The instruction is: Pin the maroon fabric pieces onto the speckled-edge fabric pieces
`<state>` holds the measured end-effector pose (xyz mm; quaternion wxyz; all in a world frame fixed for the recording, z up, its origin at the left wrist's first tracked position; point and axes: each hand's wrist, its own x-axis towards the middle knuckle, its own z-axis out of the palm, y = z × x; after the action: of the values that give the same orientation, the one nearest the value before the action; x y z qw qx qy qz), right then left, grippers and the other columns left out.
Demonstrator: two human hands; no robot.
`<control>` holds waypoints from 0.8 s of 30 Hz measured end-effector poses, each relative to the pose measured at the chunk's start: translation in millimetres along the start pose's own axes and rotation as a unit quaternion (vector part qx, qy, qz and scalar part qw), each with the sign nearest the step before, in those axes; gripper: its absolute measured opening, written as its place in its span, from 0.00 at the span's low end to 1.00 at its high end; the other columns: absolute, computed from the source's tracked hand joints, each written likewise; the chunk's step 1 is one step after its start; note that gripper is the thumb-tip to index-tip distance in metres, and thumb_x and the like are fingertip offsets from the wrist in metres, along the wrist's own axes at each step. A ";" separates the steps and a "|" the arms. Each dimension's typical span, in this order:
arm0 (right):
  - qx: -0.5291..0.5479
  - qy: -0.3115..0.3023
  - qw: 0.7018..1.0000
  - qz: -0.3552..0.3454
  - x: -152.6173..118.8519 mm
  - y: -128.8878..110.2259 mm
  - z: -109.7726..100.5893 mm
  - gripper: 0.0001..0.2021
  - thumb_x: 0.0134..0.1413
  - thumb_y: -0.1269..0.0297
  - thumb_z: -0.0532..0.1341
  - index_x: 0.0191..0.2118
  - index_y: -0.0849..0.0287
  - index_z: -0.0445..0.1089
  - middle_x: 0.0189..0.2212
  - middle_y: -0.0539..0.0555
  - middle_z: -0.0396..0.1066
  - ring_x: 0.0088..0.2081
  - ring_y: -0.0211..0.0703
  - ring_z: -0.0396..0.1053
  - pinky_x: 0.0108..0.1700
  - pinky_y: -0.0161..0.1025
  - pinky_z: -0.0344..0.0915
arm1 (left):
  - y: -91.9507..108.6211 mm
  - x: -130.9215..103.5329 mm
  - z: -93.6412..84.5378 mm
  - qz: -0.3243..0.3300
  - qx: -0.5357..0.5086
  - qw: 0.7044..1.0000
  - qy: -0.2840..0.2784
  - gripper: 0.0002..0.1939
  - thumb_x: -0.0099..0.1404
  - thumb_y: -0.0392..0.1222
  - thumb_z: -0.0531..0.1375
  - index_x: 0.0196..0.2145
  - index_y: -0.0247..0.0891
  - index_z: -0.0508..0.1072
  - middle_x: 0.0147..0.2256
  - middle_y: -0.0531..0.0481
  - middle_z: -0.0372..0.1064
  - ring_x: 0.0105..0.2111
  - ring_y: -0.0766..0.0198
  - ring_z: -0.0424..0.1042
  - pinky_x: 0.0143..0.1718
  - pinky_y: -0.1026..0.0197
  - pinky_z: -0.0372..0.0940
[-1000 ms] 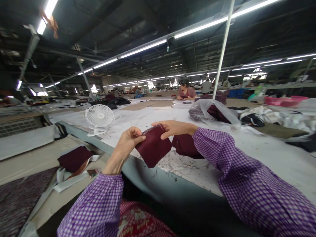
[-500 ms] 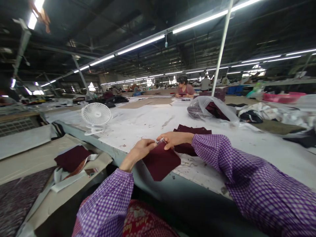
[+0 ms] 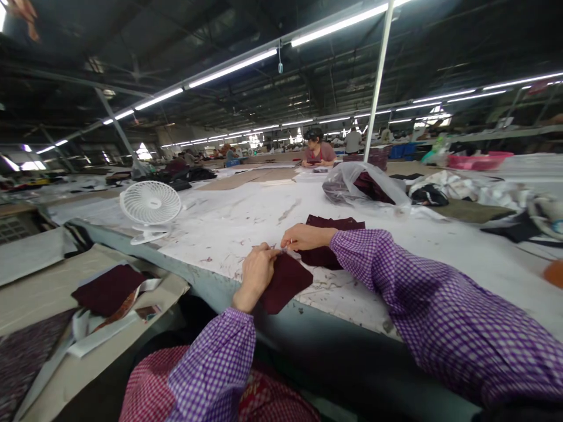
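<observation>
A dark maroon fabric piece (image 3: 287,286) with angled corners hangs partly over the front edge of the white-topped table (image 3: 229,225). My left hand (image 3: 258,271) is closed on its upper left side, thumb and fingers pinching near the top edge. Just right of it, my right hand (image 3: 305,237) is closed in a pinch at the same top edge. A small pale, whitish bit (image 3: 293,254) shows below the right fingertips; its kind is too small to tell. Behind my right hand and wrist, more maroon fabric pieces (image 3: 336,223) lie on the table, partly covered.
A white fan (image 3: 151,203) stands at the table's left. A clear plastic bag (image 3: 360,184) with maroon fabric lies beyond my right arm, near piled cloth (image 3: 470,190). Another maroon piece (image 3: 109,288) rests on the lower left surface. A co-worker (image 3: 318,149) is across the table.
My left hand has turned more upright and covers more of the piece's left side. The right fingers have drawn slightly apart from the left. The whole view has shifted to the right.
</observation>
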<state>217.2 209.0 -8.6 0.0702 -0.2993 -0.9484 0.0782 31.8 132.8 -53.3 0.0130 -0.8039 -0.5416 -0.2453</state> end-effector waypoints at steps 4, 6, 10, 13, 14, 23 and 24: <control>0.000 0.000 1.000 -0.008 0.6 0.1 3.0 0.13 0.50 0.75 0.55 0.40 0.64 0.74 0.27 0.52 0.74 0.29 0.35 0.69 0.36 0.30 0.61 | -2.2 -0.7 2.8 0.002 -0.027 0.999 0.020 0.16 0.64 0.34 0.53 0.43 0.47 0.77 0.35 0.49 0.70 0.40 0.59 0.68 0.39 0.61 0.61; -0.008 0.008 1.000 -0.016 0.5 -0.4 3.4 0.12 0.49 0.75 0.56 0.38 0.63 0.74 0.28 0.52 0.74 0.30 0.35 0.68 0.35 0.30 0.60 | -2.3 -0.8 3.4 0.002 -0.032 0.999 0.022 0.16 0.64 0.34 0.53 0.43 0.46 0.77 0.35 0.49 0.70 0.40 0.59 0.68 0.39 0.61 0.61; -0.045 0.016 0.999 -0.023 0.2 -6.1 4.3 0.09 0.49 0.74 0.58 0.35 0.63 0.74 0.29 0.53 0.74 0.30 0.36 0.67 0.34 0.31 0.58 | -1.9 -0.9 3.3 -0.003 -0.030 0.999 0.019 0.16 0.64 0.34 0.53 0.43 0.46 0.77 0.36 0.49 0.70 0.40 0.58 0.68 0.39 0.60 0.61; -0.112 0.020 0.992 -0.047 -1.1 -12.4 6.3 0.08 0.52 0.73 0.57 0.35 0.63 0.73 0.30 0.54 0.72 0.32 0.38 0.66 0.35 0.33 0.57 | -1.9 -0.8 3.4 -0.005 -0.025 1.000 0.015 0.16 0.64 0.34 0.53 0.43 0.46 0.77 0.36 0.49 0.70 0.41 0.58 0.68 0.39 0.60 0.61; -0.143 0.020 0.988 -0.060 -1.8 -14.3 7.3 0.08 0.54 0.72 0.56 0.35 0.63 0.72 0.31 0.54 0.71 0.32 0.38 0.66 0.35 0.34 0.57 | -1.9 -0.8 3.5 -0.005 -0.025 1.000 0.013 0.16 0.64 0.34 0.53 0.43 0.46 0.77 0.36 0.49 0.70 0.41 0.58 0.68 0.39 0.60 0.61; -0.325 0.013 0.938 -0.117 -12.8 -18.9 16.9 0.10 0.62 0.73 0.50 0.42 0.62 0.68 0.37 0.56 0.67 0.36 0.40 0.62 0.32 0.36 0.55 | 0.5 -0.1 0.4 0.015 0.006 1.000 -0.008 0.16 0.66 0.36 0.51 0.42 0.47 0.78 0.37 0.48 0.69 0.41 0.57 0.66 0.39 0.59 0.61; -0.326 0.012 0.937 -0.125 -14.5 -17.5 17.3 0.10 0.62 0.73 0.50 0.42 0.62 0.68 0.38 0.56 0.67 0.36 0.41 0.62 0.32 0.36 0.55 | 0.7 0.0 0.2 0.016 0.008 1.000 -0.009 0.16 0.66 0.36 0.51 0.42 0.47 0.78 0.37 0.47 0.69 0.41 0.57 0.66 0.39 0.59 0.61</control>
<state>216.1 184.5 -23.4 -0.0103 -0.1861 -0.9505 -0.2485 32.5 132.6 -53.4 0.0183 -0.8146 -0.5305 -0.2337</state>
